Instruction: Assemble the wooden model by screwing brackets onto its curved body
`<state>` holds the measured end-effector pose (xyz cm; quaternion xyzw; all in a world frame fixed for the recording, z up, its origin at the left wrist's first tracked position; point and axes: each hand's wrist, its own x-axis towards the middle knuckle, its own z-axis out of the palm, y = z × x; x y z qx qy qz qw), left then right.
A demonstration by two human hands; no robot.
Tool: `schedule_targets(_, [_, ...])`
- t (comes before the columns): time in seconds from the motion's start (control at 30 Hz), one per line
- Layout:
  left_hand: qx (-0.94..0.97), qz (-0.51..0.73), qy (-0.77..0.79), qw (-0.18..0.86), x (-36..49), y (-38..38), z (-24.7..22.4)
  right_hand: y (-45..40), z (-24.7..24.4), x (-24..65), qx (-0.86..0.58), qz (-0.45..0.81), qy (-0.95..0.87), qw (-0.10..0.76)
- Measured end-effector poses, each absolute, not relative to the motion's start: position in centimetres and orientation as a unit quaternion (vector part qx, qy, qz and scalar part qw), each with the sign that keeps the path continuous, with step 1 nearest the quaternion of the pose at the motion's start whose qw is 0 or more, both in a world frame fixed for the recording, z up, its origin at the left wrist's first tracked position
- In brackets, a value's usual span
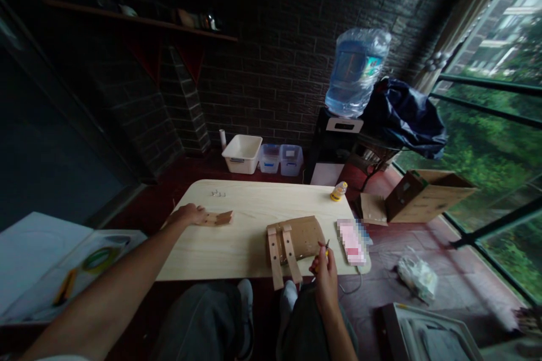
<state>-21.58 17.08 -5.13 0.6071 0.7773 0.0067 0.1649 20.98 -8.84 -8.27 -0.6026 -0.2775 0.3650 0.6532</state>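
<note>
At the left side of the pale table (249, 203), my left hand (192, 215) is closed on the ends of short wooden strips (219, 218). My right hand (325, 268) is wrapped round a screwdriver (327, 249) with a yellow handle, its thin dark tip pointing up. Just left of that hand lies a brown cardboard box (302, 231). Two wooden strips (275, 256) with dark screw heads rest over the box and jut past the table's near edge. Small metal pieces (218, 194) lie toward the far left of the table.
A small yellow-based bottle (337, 192) stands at the far right corner, above a blurred pink phone-like item (351, 241) with a cable. Bins (242, 153), a water dispenser (334, 141) and an open carton (427, 197) are beyond. An open white case (76, 271) is at left.
</note>
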Motion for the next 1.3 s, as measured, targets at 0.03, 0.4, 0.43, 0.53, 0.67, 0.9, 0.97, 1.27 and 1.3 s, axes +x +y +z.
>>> schedule_targets(0.03, [0.588, -0.005, 0.793, 0.157, -21.6, 17.3, -5.5, -8.8, -8.4, 21.1, -0.597, 0.369, -0.276, 0.657])
schedule_targets(0.4, [0.580, 0.003, 0.810, 0.083, -20.9, 15.6, -4.2, -8.9, -9.0, 21.3, -0.600, 0.407, -0.260, 0.638])
schedule_targets(0.43, [0.582, 0.007, 0.809, 0.080, -20.7, 15.4, -3.7, -8.9, -9.0, 21.3, -0.601, 0.412, -0.259, 0.634])
schedule_targets(0.53, [0.600, 0.022, 0.797, 0.067, -19.8, 14.9, -1.8, -8.8, -9.1, 21.0, -0.603, 0.417, -0.255, 0.630])
schedule_targets(0.67, [0.643, 0.078, 0.762, 0.028, -17.0, 14.3, 1.2, -8.6, -9.3, 20.8, -0.612, 0.399, -0.263, 0.630])
schedule_targets(0.9, [0.709, 0.137, 0.690, 0.046, -7.1, 13.5, 5.1, -7.7, -8.1, 21.4, -0.596, 0.396, -0.285, 0.637])
schedule_targets(0.97, [0.737, 0.150, 0.655, 0.066, -4.0, 13.0, 5.3, -7.3, -7.9, 21.9, -0.588, 0.397, -0.280, 0.646])
schedule_targets(1.27, [0.828, 0.188, 0.506, 0.151, 4.1, 11.1, 2.5, -3.9, -7.7, 24.4, -0.486, 0.535, -0.198, 0.662])
schedule_targets(1.3, [0.826, 0.196, 0.502, 0.163, 4.3, 11.2, 1.9, -3.4, -7.7, 24.7, -0.482, 0.545, -0.195, 0.658])
